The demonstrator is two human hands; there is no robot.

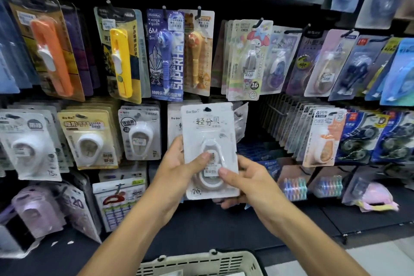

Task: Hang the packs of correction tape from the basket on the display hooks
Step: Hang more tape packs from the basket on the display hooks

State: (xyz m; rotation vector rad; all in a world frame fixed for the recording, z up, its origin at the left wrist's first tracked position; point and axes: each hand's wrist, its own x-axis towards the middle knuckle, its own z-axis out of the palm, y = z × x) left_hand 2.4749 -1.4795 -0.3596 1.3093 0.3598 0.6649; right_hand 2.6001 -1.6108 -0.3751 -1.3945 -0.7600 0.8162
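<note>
White pack [209,141] pinched upright by left hand [179,163], right hand [244,177].

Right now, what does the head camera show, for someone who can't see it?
Two hands, left hand and right hand, hold a white pack of correction tape upright before display hooks crowded with hanging packs. A pale basket sits at the bottom edge.
</note>
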